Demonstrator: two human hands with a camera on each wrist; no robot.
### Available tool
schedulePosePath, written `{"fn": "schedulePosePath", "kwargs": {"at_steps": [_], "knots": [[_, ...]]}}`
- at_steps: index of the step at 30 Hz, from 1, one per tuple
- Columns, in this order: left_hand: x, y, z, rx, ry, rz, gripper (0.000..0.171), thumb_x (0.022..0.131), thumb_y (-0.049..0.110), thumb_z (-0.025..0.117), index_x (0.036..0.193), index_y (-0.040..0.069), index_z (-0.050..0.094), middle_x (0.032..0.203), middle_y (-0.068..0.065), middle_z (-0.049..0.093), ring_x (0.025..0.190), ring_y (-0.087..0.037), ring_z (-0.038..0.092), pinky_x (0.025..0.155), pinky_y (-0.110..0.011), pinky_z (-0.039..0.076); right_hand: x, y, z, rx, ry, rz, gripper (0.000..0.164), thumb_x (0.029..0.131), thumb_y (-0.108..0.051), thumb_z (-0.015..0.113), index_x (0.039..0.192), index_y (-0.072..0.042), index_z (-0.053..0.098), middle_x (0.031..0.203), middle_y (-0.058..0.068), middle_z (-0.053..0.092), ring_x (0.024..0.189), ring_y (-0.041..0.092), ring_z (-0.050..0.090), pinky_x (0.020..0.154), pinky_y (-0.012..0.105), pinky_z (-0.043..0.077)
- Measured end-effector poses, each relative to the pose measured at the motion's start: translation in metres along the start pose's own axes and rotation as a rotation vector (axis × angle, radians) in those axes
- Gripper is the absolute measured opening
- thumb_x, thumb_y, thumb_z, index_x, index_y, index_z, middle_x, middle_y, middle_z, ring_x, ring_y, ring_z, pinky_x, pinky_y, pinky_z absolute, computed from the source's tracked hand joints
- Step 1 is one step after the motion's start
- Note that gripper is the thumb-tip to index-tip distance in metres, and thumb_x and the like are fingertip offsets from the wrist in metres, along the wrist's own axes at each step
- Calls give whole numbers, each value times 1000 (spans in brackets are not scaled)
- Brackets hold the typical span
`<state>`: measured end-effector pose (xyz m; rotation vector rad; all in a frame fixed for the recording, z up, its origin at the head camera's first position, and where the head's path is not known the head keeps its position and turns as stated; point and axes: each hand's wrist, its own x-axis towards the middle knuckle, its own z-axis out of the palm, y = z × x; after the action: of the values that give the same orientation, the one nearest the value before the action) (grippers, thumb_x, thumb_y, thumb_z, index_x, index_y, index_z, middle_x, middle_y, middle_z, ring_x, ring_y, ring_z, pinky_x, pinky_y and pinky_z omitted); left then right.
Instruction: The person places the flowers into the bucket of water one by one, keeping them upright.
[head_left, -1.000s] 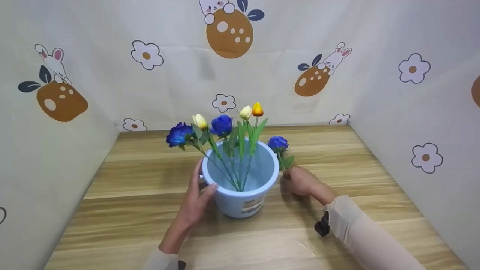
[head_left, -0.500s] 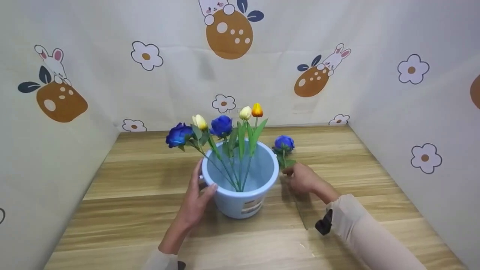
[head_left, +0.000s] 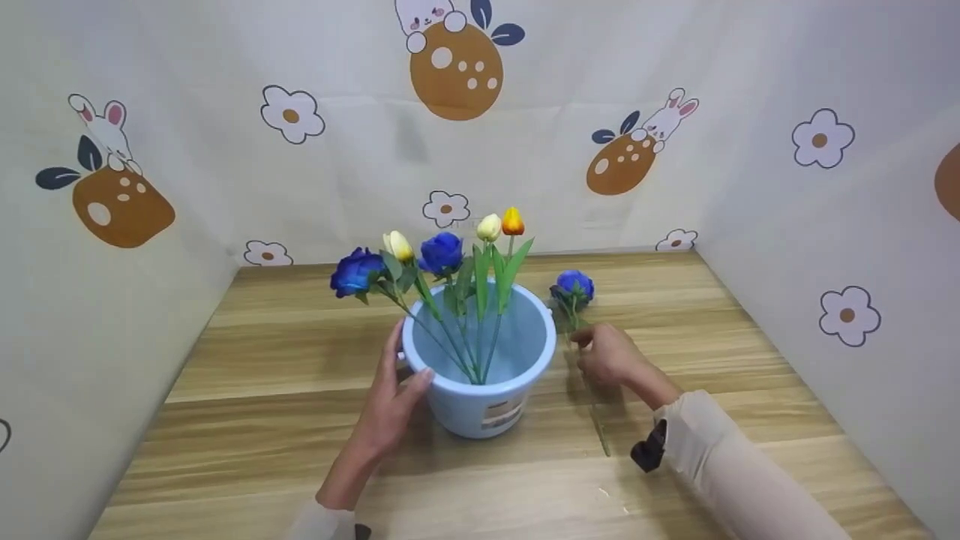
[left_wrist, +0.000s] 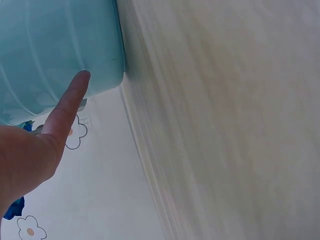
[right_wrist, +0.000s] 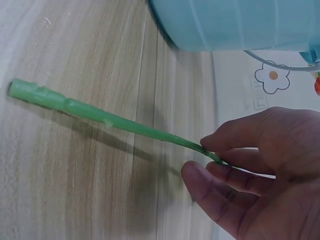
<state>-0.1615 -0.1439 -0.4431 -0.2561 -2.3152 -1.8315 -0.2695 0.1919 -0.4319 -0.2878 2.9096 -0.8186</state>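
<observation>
A light blue bucket (head_left: 480,412) stands upright on the wooden table, holding two blue roses (head_left: 441,253), two pale yellow tulips (head_left: 489,227) and an orange-yellow tulip (head_left: 513,221) that lean outward. My left hand (head_left: 390,405) rests against its left side, thumb at the rim. One finger (left_wrist: 70,105) lies straight along the bucket wall in the left wrist view. To the bucket's right, my right hand (head_left: 609,356) holds another blue rose (head_left: 575,286) by its thin green stem (right_wrist: 125,126). The stem's cut end points toward the person, with a shadow beneath it.
Patterned cloth walls (head_left: 360,172) with rabbits, fruit and flowers enclose the table (head_left: 300,420) at the back and sides. A dark wrist mount (head_left: 649,448) sits at the right sleeve. The bucket's thin handle (right_wrist: 280,64) shows in the right wrist view.
The rose in my right hand has shifted slightly right, its bloom moving away from the bucket and its lower stem coming into sight. The left hand and bucket stay in place.
</observation>
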Motion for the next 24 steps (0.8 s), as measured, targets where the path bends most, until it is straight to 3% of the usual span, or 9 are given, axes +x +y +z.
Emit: {"fn": "schedulePosePath", "kwargs": {"at_steps": [9, 14, 18, 24], "knots": [[-1, 0, 0, -4, 2, -4, 72, 92, 38, 56, 148, 46, 11, 154, 4, 23, 135, -25, 31, 105, -52, 36, 0, 3, -3, 82, 22, 22, 49, 67, 1, 63, 116, -2, 66, 105, 12, 66, 93, 25, 59, 80, 36, 51], [-1, 0, 0, 0, 0, -18, 72, 92, 39, 56, 148, 47, 11, 154, 5, 22, 136, -24, 30, 106, -52, 34, 0, 2, -8, 157, 49, 34, 51, 64, 2, 62, 115, 0, 66, 107, 15, 66, 83, 22, 61, 65, 29, 52], [-1, 0, -1, 4, -1, -20, 72, 92, 40, 56, 148, 48, 11, 154, 5, 22, 137, -24, 29, 107, -52, 33, 0, -1, -14, 350, 44, 74, 53, 65, 7, 60, 118, 0, 63, 115, 20, 60, 68, 18, 62, 54, 29, 54], [0, 0, -1, -5, -9, 14, 72, 93, 37, 55, 149, 43, 11, 154, 1, 23, 135, -26, 32, 106, -52, 35, -1, -13, -29, 606, 78, 68, 54, 72, 12, 58, 125, 3, 57, 119, 21, 50, 65, 17, 63, 60, 32, 58]]}}
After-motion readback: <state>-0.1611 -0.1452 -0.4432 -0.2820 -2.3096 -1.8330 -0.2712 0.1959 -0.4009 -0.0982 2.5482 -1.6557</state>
